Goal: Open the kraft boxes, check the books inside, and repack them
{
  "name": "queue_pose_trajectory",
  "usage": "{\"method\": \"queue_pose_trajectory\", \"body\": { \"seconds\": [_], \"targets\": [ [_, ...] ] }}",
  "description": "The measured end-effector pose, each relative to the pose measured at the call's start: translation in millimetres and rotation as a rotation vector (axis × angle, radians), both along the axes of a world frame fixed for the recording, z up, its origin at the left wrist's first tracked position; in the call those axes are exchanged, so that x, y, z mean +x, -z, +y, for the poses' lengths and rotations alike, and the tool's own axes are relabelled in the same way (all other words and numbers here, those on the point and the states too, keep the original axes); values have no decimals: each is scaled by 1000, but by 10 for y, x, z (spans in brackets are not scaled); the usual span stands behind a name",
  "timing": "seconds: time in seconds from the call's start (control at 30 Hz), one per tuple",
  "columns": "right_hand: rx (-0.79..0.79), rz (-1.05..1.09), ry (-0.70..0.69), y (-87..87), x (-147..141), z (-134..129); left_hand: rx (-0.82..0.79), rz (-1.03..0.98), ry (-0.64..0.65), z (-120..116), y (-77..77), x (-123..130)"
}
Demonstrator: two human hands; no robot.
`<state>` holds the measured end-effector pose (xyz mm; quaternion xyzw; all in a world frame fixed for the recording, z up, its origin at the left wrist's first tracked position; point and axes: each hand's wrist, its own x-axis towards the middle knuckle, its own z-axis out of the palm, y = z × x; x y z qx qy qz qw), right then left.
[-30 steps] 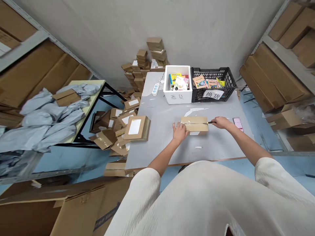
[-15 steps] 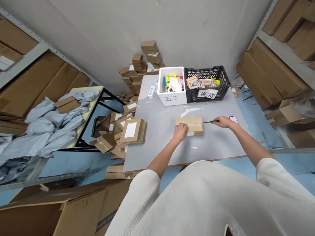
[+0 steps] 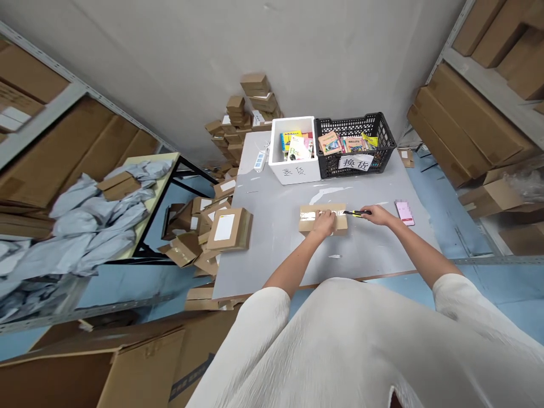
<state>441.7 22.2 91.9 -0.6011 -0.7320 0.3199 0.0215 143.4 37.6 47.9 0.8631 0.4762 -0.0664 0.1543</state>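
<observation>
A small cardboard box lies on the grey table, with a strip of shiny clear tape along its top. My left hand rests on the top of this box, fingers laid out over the tape. In my right hand is a black and yellow box cutter, gripped by its handle. The cutter's tip meets the right end of the box at the tape line; how deep it sits I cannot tell. To the right of that hand lies a phone with a pink screen.
At the back stand a white foam box and a black crate, both holding books. A labelled carton sits at the table's left edge. Beyond it are piled cartons and a side table with grey parcels. Shelves flank both sides.
The box's taped face has come into view on top. My left hand has shifted right along it, and the cutter has moved left until its tip reaches the box.
</observation>
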Motion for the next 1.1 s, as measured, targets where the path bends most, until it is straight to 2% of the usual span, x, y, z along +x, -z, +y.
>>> {"method": "queue_pose_trajectory", "body": {
  "seconds": [0.2, 0.33, 0.47, 0.6, 0.73, 0.8, 0.97, 1.1],
  "targets": [
    [-16, -154, -136, -32, -55, 169, 13, -4, 3, -65, 5, -26],
    [46, -254, -215, -48, -182, 301, 27, 11, 19, -77, 14, -26],
    [-10, -240, -219, -10, -239, 370, 41, 5, 14, -79, 52, -39],
    [-168, -62, -142, 96, -114, 294, 36, -10, 21, -70, 74, -43],
    [-268, 103, -75, 241, 46, 97, 20, -19, 2, -56, 48, -30],
    [-273, 173, 4, 296, 95, -16, 3, -12, -4, -49, 26, -25],
    [-302, 339, 307, 332, 126, -229, -19, -37, -5, -53, -5, -41],
    [-271, 445, 351, 294, 84, -311, 29, -106, -74, -42, -31, -45]
  ]
}}
